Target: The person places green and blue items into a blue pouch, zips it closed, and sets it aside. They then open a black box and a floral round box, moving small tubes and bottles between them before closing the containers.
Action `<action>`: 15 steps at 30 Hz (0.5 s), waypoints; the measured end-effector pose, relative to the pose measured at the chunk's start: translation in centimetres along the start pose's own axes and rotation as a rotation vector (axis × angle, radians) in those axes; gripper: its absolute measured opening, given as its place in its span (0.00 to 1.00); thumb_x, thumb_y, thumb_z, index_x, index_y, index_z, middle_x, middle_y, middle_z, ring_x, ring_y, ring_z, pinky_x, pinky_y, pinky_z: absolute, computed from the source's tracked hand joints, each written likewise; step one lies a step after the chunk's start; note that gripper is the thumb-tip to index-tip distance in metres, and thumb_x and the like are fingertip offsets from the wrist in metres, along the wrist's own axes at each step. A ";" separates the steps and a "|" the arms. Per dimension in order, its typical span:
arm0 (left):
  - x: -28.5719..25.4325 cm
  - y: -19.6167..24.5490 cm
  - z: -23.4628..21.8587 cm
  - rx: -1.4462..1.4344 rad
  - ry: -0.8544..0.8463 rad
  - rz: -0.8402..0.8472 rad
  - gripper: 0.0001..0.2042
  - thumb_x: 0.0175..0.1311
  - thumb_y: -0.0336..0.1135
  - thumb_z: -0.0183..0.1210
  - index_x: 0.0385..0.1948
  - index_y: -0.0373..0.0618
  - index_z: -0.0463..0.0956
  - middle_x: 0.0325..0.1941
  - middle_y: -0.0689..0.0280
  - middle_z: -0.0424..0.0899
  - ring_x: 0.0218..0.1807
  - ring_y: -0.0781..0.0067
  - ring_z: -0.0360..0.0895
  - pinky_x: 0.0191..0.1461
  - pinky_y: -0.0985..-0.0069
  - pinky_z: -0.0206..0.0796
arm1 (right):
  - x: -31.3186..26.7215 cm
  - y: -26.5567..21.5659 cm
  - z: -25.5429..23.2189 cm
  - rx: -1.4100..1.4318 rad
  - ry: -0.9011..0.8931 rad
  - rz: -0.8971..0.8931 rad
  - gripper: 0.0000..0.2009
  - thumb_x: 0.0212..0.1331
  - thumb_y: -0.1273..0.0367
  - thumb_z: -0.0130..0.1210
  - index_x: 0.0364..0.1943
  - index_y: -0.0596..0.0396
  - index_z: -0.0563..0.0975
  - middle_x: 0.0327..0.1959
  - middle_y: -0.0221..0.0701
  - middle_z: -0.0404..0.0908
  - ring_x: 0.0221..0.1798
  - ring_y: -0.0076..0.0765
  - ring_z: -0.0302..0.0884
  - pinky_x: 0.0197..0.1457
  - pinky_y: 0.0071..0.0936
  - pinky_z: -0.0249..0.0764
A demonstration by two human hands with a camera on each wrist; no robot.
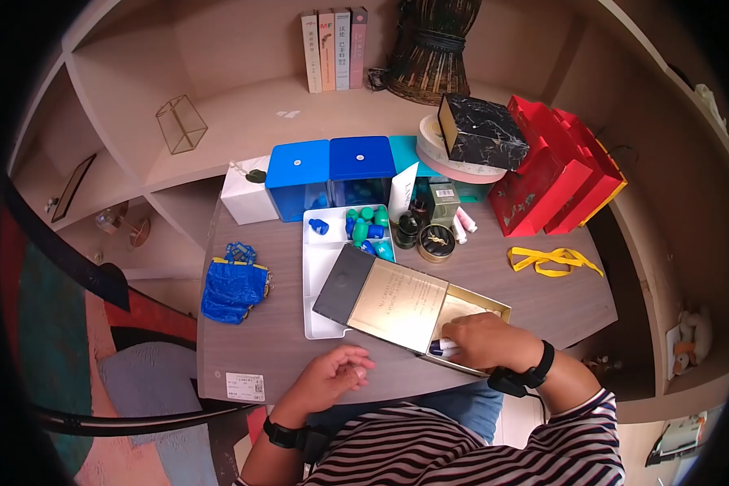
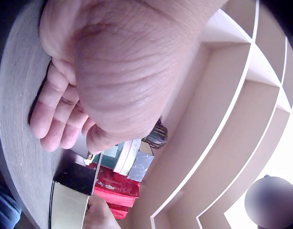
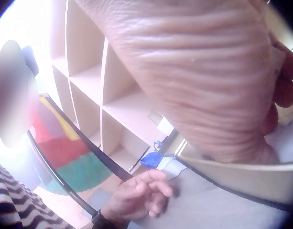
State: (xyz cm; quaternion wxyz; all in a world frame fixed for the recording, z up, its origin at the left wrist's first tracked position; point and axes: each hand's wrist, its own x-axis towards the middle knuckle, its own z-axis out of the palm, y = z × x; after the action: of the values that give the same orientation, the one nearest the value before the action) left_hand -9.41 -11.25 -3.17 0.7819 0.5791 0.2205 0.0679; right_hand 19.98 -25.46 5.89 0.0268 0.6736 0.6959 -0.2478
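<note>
My right hand (image 1: 484, 338) reaches down into a gold-lined box (image 1: 506, 310), its fingers bent below the rim. Beside those fingers lies a small dark blue and white item (image 1: 441, 348), partly covered by the hand; I cannot tell whether they grip anything. The box's lid (image 1: 398, 304), gold inside with a black flap (image 1: 344, 279), is folded out to the left. Near the desk's front edge my left hand (image 1: 332, 377) hovers with loosely bent fingers and holds nothing. In the left wrist view its palm (image 2: 122, 71) faces the camera.
Behind the lid, a white divided tray (image 1: 322, 271) holds several blue and green bottles (image 1: 367, 227). Blue bins (image 1: 298, 174), a black jar (image 1: 436, 243), red gift bags (image 1: 543, 174) and a marbled box (image 1: 486, 130) stand behind. A blue pouch (image 1: 235, 290) and yellow ribbon (image 1: 555, 261) flank them.
</note>
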 end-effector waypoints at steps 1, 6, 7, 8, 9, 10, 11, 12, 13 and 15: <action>0.0 0.0 0.0 0.000 -0.001 0.000 0.16 0.75 0.27 0.54 0.62 0.41 0.69 0.57 0.57 0.82 0.46 0.74 0.82 0.51 0.74 0.76 | 0.0 0.0 0.0 -0.002 0.000 0.013 0.16 0.54 0.61 0.65 0.42 0.54 0.81 0.40 0.40 0.83 0.46 0.51 0.83 0.50 0.43 0.77; 0.0 0.0 -0.2 -0.038 -0.017 -0.011 0.18 0.74 0.30 0.56 0.62 0.38 0.68 0.57 0.59 0.81 0.48 0.74 0.81 0.51 0.75 0.76 | -0.3 -0.1 -0.7 -0.039 0.022 0.050 0.17 0.51 0.62 0.65 0.42 0.55 0.81 0.43 0.41 0.82 0.47 0.52 0.82 0.50 0.43 0.77; 0.0 0.1 -0.2 -0.039 -0.017 -0.010 0.18 0.74 0.30 0.56 0.62 0.38 0.68 0.57 0.59 0.81 0.48 0.74 0.81 0.51 0.75 0.76 | -0.6 -0.4 -1.3 0.004 0.028 0.060 0.17 0.50 0.63 0.64 0.42 0.57 0.81 0.41 0.43 0.83 0.47 0.53 0.82 0.51 0.44 0.77; -0.1 0.1 -0.2 -0.040 -0.020 -0.008 0.18 0.74 0.29 0.56 0.62 0.38 0.68 0.57 0.59 0.81 0.48 0.74 0.81 0.51 0.75 0.76 | -0.8 -0.5 -1.9 0.048 0.034 0.070 0.17 0.48 0.64 0.63 0.41 0.59 0.80 0.40 0.45 0.83 0.47 0.53 0.82 0.51 0.44 0.77; -0.1 0.2 -0.2 -0.040 -0.023 -0.005 0.18 0.74 0.29 0.55 0.62 0.38 0.68 0.57 0.59 0.81 0.48 0.74 0.81 0.51 0.75 0.76 | -1.0 -0.6 -2.7 0.046 0.034 0.070 0.17 0.48 0.64 0.63 0.41 0.59 0.80 0.40 0.45 0.83 0.47 0.53 0.82 0.51 0.44 0.77; -0.1 0.2 -0.2 -0.040 -0.022 -0.005 0.18 0.74 0.29 0.55 0.62 0.38 0.68 0.57 0.59 0.81 0.48 0.74 0.81 0.51 0.75 0.76 | -1.1 -0.6 -3.7 0.105 0.025 0.082 0.17 0.48 0.64 0.63 0.41 0.59 0.80 0.39 0.46 0.83 0.46 0.54 0.83 0.50 0.45 0.78; -0.1 0.2 -0.2 -0.046 -0.022 -0.010 0.18 0.74 0.29 0.55 0.62 0.38 0.68 0.57 0.59 0.81 0.48 0.74 0.81 0.51 0.75 0.76 | -1.2 -0.5 -4.7 0.164 0.017 0.095 0.17 0.48 0.64 0.63 0.41 0.59 0.80 0.39 0.47 0.84 0.45 0.54 0.83 0.49 0.45 0.78; -0.1 0.2 -0.1 -0.050 -0.021 -0.015 0.18 0.74 0.29 0.55 0.62 0.38 0.68 0.57 0.59 0.81 0.48 0.74 0.81 0.52 0.75 0.76 | -1.4 -0.6 -5.8 0.164 0.017 0.095 0.17 0.48 0.64 0.63 0.41 0.59 0.80 0.39 0.47 0.84 0.45 0.54 0.83 0.49 0.45 0.78; -0.1 0.2 -0.2 -0.050 -0.021 -0.014 0.18 0.74 0.29 0.55 0.62 0.38 0.68 0.57 0.59 0.81 0.48 0.74 0.81 0.52 0.75 0.76 | -1.6 -0.6 -6.9 0.225 0.035 0.113 0.17 0.49 0.64 0.63 0.41 0.59 0.79 0.37 0.48 0.84 0.43 0.55 0.83 0.47 0.45 0.77; 0.0 0.2 -0.2 -0.037 -0.021 -0.016 0.18 0.74 0.29 0.55 0.62 0.38 0.68 0.57 0.59 0.81 0.48 0.74 0.80 0.51 0.75 0.76 | -1.7 0.6 -7.8 0.330 0.142 0.127 0.17 0.49 0.62 0.64 0.39 0.60 0.79 0.30 0.46 0.84 0.35 0.56 0.83 0.41 0.44 0.77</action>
State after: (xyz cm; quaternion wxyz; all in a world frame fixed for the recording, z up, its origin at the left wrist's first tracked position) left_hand -9.46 -11.03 -2.97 0.7953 0.5634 0.2157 0.0594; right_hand 22.97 -24.08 13.17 -0.1178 0.7271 0.6022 -0.3080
